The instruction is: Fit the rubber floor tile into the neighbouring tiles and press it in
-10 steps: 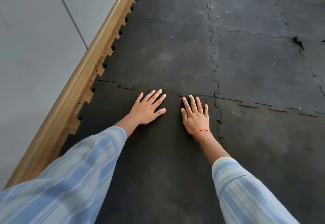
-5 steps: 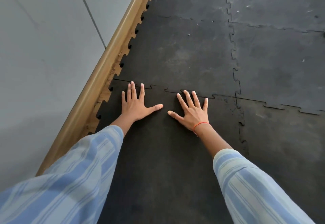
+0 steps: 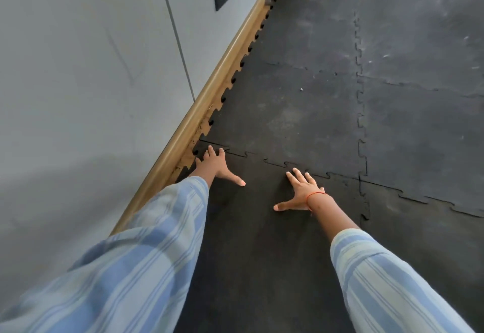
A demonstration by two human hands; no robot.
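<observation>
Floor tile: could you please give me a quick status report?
Left hand and right hand flat, spread on the tile. Far seam mostly meshed, not fully flush. Nothing in the way.

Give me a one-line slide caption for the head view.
Both hands, left and right, pressed flat on the rubber floor tile along its interlocking seam.

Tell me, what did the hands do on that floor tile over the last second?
The left hand slid out toward the wooden skirting board, to the corner of the rubber tile. The right hand shifted less, spreading its thumb wide near the jigsaw seam. Nothing was gripped or released: both palms stayed flat on the tile, and the neighbouring tiles stayed put.
</observation>
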